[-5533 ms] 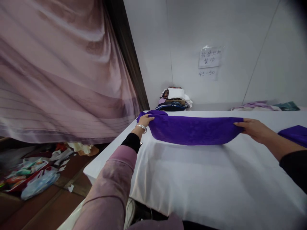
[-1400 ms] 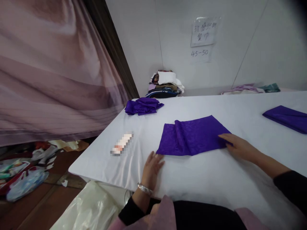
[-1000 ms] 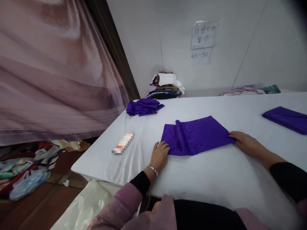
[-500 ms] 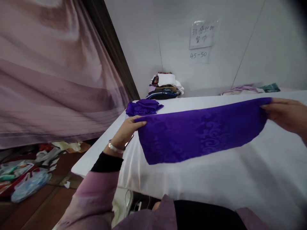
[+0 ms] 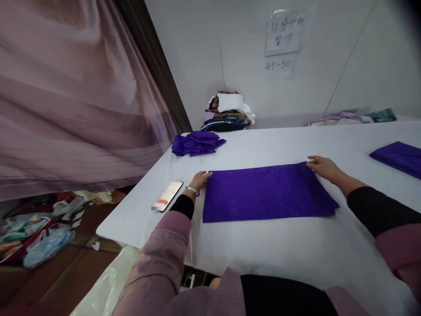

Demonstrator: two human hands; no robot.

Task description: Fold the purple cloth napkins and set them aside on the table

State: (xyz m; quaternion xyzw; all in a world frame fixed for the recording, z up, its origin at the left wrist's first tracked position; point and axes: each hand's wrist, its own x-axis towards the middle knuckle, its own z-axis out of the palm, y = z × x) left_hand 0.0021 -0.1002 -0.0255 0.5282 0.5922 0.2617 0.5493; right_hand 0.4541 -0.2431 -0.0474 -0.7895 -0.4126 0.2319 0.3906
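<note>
A purple napkin (image 5: 259, 193), doubled into a long rectangle, lies on the white-covered table in front of me. My left hand (image 5: 200, 181) is closed on its far left corner. At the far right corner, my right hand (image 5: 324, 169) pinches the edge between thumb and fingers. The cloth's near right corner flares slightly outward. Beyond my left hand sits a crumpled heap of purple cloth (image 5: 197, 143). Another purple cloth, folded flat (image 5: 399, 157), rests at the right side of the table.
A phone (image 5: 169, 196) lies on the white tablecloth (image 5: 269, 245) left of my left hand. Stacked folded clothes (image 5: 228, 112) stand by the wall, under a handwritten sign (image 5: 284, 33). A pink curtain (image 5: 72, 96) hangs at left; plastic bags (image 5: 49, 245) lie below it.
The napkin, held up and stretched in the air before, has come down onto the table. Both hands moved closer together with it. The phone and the folded purple cloth at right came into view.
</note>
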